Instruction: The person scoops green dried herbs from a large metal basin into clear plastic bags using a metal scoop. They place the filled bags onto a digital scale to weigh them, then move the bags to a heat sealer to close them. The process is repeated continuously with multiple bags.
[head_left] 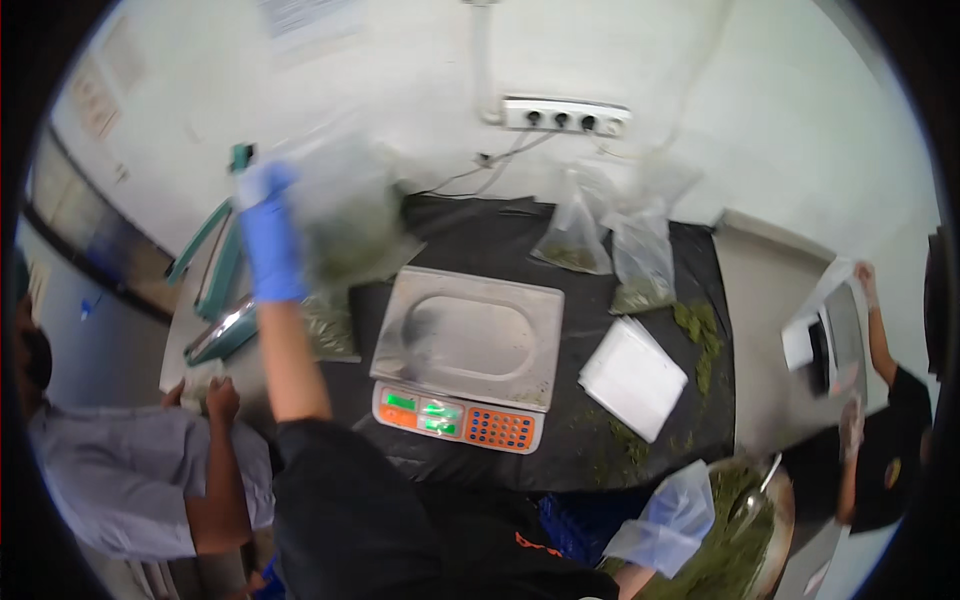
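Observation:
My left hand (272,235), in a blue glove, is raised at the left of the table and smeared by motion. Its closed fingers are at the top edge of a clear plastic bag (350,215) with dried green herb in its lower part. Low on the right, my right hand (645,545) grips a translucent plastic bag (682,505) that looks empty; the plastic covers most of the fingers. Under that bag is a wide container of loose green herb (715,560), with a metal scoop (750,508) resting in it. A scale (468,335) with lit green displays stands between my hands.
A stack of white sheets (633,378) lies right of the scale, near spilled herb (703,340). Two partly filled bags (640,255) stand behind. A green bag sealer (220,265) is at the left. Co-workers flank me; a power strip (565,117) is on the wall.

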